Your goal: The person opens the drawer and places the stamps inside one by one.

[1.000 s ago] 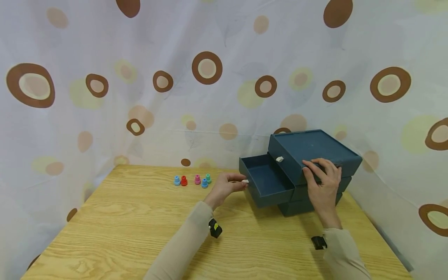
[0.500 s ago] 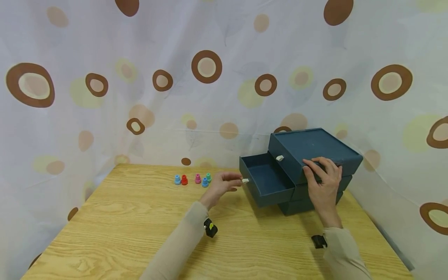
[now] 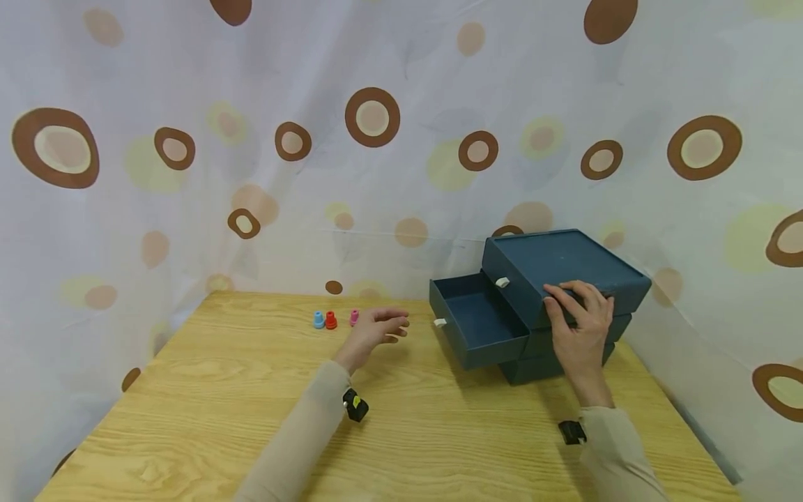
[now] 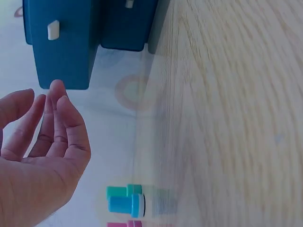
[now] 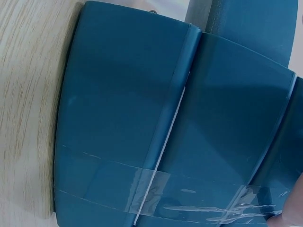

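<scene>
My left hand (image 3: 376, 328) is raised over the table, its fingers loosely bent and nothing between them. To its right, a blue drawer (image 3: 486, 348) stands pulled out, its inside bare; a white pull tab (image 4: 53, 30) is on its front. My right hand (image 3: 581, 328) holds the near top edge of the dark blue drawer cabinet (image 3: 564, 254), fingers over the top and thumb against the side. Small bell-shaped plastic pieces stand behind my left hand: light blue (image 3: 318, 320), red (image 3: 330, 320) and pink (image 3: 355, 317). The left wrist view also shows a green one (image 4: 117, 191) and another blue one (image 4: 122, 204).
The cabinet stands at the right of the wooden table (image 3: 207, 390), near a patterned curtain (image 3: 408, 181) that hangs behind and at both sides. Clear tape (image 5: 189, 201) runs across the stacked sections. The upper drawer, with its own white tab (image 3: 502, 282), is pushed in.
My left hand has let go of the open drawer's white tab and moved left, now covering the green and one blue piece in the head view. The right hand has stayed on the cabinet.
</scene>
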`<action>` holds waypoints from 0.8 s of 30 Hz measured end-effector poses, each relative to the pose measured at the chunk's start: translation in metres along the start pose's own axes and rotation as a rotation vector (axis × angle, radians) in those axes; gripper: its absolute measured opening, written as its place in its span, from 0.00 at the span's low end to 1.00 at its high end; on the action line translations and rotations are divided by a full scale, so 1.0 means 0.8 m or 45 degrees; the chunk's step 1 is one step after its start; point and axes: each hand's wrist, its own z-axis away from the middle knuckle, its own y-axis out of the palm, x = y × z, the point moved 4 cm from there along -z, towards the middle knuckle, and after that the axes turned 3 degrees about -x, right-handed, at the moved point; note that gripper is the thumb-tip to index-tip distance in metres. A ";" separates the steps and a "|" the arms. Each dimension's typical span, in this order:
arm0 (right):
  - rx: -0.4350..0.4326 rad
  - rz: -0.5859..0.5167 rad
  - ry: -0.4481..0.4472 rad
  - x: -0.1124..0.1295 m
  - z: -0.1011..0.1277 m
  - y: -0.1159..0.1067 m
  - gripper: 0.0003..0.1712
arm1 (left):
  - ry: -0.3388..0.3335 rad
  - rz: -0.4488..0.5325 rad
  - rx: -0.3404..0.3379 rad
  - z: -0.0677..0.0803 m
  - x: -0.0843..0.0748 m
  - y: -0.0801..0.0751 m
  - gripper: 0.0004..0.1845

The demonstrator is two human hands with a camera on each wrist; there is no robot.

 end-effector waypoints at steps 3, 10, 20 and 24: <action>0.008 -0.001 0.003 0.000 0.001 0.001 0.10 | -0.007 -0.038 0.000 0.003 0.002 -0.010 0.17; -0.003 0.002 -0.006 -0.001 0.001 0.001 0.10 | -0.042 -0.114 0.041 0.010 0.005 -0.033 0.18; 0.011 0.006 -0.005 0.000 0.002 0.001 0.10 | -0.118 -0.214 0.050 0.015 0.014 -0.076 0.22; 0.001 0.010 -0.008 0.000 0.001 0.001 0.10 | -0.131 -0.258 0.043 0.015 0.014 -0.096 0.24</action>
